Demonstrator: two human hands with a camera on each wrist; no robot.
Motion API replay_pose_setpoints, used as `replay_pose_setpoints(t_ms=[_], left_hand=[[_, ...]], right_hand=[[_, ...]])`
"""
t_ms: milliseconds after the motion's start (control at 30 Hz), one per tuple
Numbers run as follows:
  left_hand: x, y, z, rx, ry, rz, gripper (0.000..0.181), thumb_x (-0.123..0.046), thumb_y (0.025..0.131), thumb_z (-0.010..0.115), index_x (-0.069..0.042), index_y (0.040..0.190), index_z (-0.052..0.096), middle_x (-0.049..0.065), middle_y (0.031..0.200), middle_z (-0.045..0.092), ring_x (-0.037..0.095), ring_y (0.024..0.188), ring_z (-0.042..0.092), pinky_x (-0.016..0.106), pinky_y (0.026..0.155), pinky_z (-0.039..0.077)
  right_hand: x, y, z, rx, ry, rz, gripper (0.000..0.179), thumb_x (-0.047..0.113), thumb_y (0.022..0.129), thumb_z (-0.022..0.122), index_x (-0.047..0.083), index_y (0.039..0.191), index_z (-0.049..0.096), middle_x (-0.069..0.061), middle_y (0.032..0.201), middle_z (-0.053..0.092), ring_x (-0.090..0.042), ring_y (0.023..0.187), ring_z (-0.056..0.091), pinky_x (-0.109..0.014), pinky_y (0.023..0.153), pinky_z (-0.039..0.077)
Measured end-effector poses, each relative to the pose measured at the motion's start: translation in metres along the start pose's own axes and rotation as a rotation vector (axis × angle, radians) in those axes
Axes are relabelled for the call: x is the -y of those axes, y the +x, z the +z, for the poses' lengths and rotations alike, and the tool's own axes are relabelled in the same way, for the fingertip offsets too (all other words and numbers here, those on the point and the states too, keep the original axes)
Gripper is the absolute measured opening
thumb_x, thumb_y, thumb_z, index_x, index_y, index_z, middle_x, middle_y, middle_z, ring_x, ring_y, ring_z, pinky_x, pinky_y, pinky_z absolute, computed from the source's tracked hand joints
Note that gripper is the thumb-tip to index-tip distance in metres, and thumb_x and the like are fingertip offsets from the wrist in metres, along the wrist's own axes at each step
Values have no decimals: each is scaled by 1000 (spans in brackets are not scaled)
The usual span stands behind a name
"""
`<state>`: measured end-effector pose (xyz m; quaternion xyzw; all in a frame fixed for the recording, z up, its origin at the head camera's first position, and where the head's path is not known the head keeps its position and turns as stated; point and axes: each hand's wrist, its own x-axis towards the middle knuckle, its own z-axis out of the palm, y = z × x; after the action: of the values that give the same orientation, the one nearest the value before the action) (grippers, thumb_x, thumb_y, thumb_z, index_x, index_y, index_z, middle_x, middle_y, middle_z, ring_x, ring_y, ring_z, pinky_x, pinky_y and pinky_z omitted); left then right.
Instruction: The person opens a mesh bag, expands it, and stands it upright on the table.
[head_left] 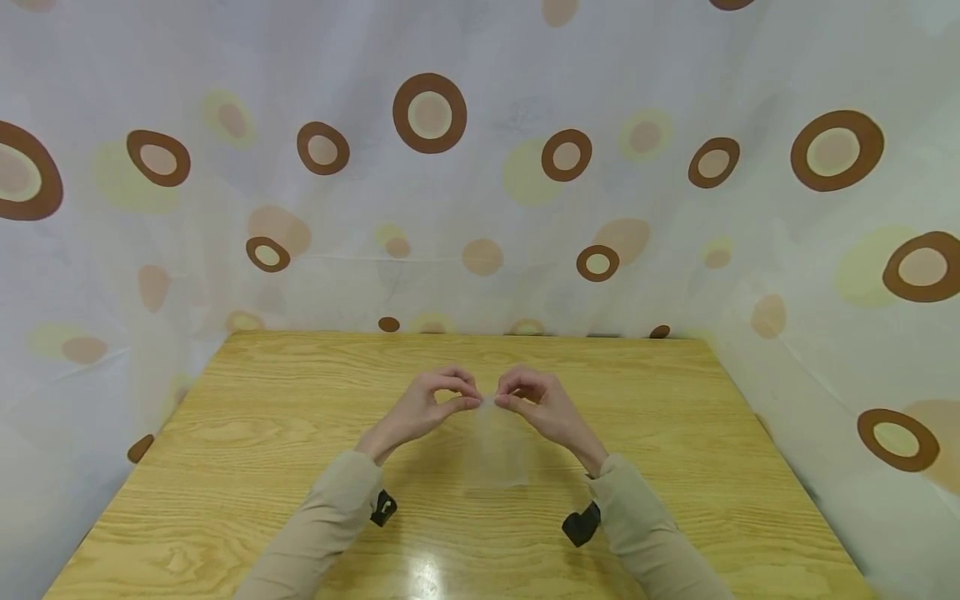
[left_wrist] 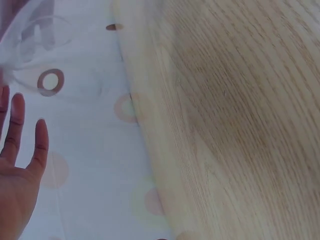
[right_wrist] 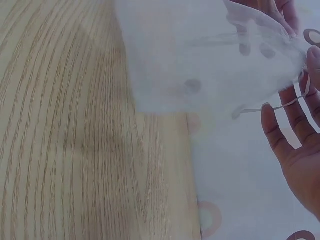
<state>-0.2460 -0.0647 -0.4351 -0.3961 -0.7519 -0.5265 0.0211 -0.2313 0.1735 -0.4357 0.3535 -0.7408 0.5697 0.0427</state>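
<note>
A sheer white drawstring pouch (head_left: 497,454) hangs between my two hands above the wooden table. Thumb and fingertips of my left hand (head_left: 422,406) pinch its top edge on the left. On the right, my right hand (head_left: 551,410) pinches the same edge, a small gap from the left fingertips. In the right wrist view the translucent fabric of the pouch (right_wrist: 165,60) spreads out, and a thin pale cord (right_wrist: 254,109) trails by the right fingers. Only part of the left hand (left_wrist: 20,185) shows in the left wrist view, its outer fingers extended.
The wood-grain table (head_left: 300,367) stretches out around the hands. Behind it and at both sides hangs a pale curtain (head_left: 480,192) with brown rings and soft dots. Dark straps (head_left: 581,525) sit at the cuffs of the beige sleeves (head_left: 652,533).
</note>
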Motion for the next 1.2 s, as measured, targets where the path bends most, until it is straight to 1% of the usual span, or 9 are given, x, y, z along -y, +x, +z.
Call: replay_pose_setpoints(t_ms=[100,267,433,633,733,833,967,1033,1200], left_hand=[[1,-1,-1,-12,16,33,7,-5,91,71,-1,95,76,12,102,71,20,98,66,31,92,54],[3,0,-2,21,70,99,5,-5,93,68,-5,92,73,10,94,74,22,88,69,30,82,57],[2,1,-1,19,66,113,5,-5,94,67,-6,93,71,10,93,73,21,87,68,30,81,57],[1,1,3,-54,16,104,8,-1,94,67,-5,99,73,13,100,72,17,93,66,38,88,57],[1,0,5,-54,-36,73,9,-1,95,66,-5,100,72,14,103,71,12,95,65,40,89,57],[1,-1,6,-50,-78,53,8,-2,96,64,-3,100,71,17,104,69,8,97,63,40,91,56],[-1,-2,7,-59,-111,28,9,-5,97,64,-2,100,71,19,105,68,6,100,62,38,94,54],[-3,-2,6,-59,-121,24,9,-7,97,63,-2,100,71,21,106,68,6,101,62,38,96,53],[-4,-3,6,-44,-142,23,10,-7,97,63,-2,99,71,23,106,67,6,102,62,37,96,53]], right_hand=[[1,0,0,21,-39,23,4,1,97,63,-1,95,66,-18,96,63,-8,85,60,-27,79,56],[2,0,-1,53,-127,61,6,7,98,63,6,94,66,-13,93,65,-6,84,59,-31,81,54],[2,-1,-2,64,-100,80,10,11,100,60,3,97,65,-15,94,64,-7,83,59,-30,81,54],[1,0,-2,100,7,30,9,5,100,61,-1,104,66,-20,100,63,-7,87,60,-27,80,56],[1,0,-2,107,17,-4,8,3,100,59,-2,102,66,-21,99,62,-8,87,59,-27,78,56],[2,0,-3,98,-19,6,10,4,101,58,-1,100,67,-20,99,63,-7,88,59,-30,82,56],[6,2,-4,103,-116,49,11,9,101,59,5,98,69,-13,98,65,-6,88,59,-33,84,54],[7,3,-4,116,-160,46,11,10,101,59,8,96,69,-11,95,66,-8,86,59,-33,81,52],[7,4,-4,163,-222,-17,14,7,102,57,8,93,67,-9,87,65,-18,77,58,-29,70,49]])
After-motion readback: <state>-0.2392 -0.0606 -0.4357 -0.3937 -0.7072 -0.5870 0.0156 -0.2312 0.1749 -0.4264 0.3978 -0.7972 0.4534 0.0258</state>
